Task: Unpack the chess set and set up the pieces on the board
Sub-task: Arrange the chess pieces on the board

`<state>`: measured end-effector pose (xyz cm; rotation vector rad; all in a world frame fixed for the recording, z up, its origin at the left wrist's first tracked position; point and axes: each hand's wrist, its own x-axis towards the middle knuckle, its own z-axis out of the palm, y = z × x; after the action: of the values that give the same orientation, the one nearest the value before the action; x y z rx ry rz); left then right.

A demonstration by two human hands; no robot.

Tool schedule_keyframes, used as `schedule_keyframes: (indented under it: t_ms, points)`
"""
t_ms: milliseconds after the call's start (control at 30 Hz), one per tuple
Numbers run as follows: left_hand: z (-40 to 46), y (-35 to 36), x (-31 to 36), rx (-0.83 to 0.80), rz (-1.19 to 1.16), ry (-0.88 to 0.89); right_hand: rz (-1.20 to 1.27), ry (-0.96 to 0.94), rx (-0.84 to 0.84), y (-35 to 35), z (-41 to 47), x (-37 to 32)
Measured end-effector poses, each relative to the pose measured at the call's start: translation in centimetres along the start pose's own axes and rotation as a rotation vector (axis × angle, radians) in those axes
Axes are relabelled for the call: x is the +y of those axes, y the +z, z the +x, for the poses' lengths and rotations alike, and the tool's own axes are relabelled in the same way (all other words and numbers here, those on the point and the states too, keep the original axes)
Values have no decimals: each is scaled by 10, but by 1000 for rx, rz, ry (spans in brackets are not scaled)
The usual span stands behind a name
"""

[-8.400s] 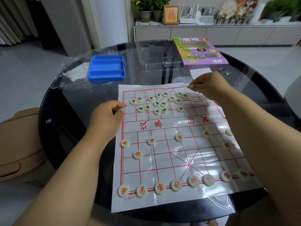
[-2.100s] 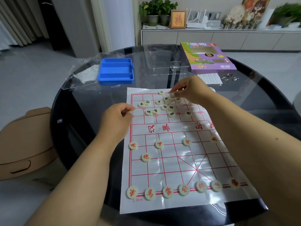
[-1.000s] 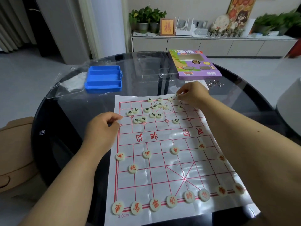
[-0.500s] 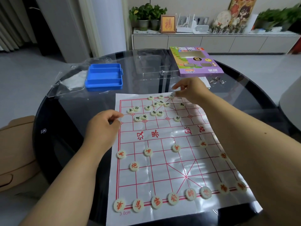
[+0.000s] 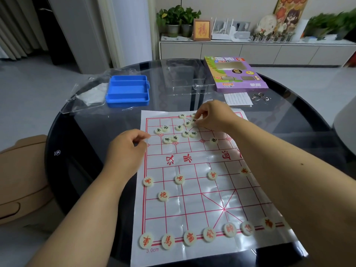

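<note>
right hand (image 5: 213, 117): fingertips pinch one small cream green-lettered disc piece (image 5: 193, 121) in the far cluster | left hand (image 5: 127, 149): curled, pinning the thin glossy paper board (image 5: 194, 191) edge | pieces look light, hard, slippery; pinch by rim

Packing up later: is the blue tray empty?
Empty: the blue tray shows three bare compartments, no pieces inside.
</note>
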<state>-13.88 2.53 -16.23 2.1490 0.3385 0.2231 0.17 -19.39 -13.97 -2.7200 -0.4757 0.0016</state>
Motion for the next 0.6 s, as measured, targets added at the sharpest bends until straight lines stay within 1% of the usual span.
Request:
schedule_keyframes:
  t_ms: [167, 267, 367, 533, 600]
  points:
    - [0, 0, 0, -6, 1, -5, 126, -4, 106, 1, 12, -15]
    - [0, 0, -1, -7, 0, -5, 121, -28, 96, 7, 22, -33]
    - [1, -1, -2, -7, 8, 2, 66, -40, 77, 18, 33, -45]
    - [2, -1, -2, -8, -7, 3, -50, -45, 16, 25, 38, -53]
    - [2, -1, -2, -9, -12, 7, -59, -44, 4, 26, 38, -54]
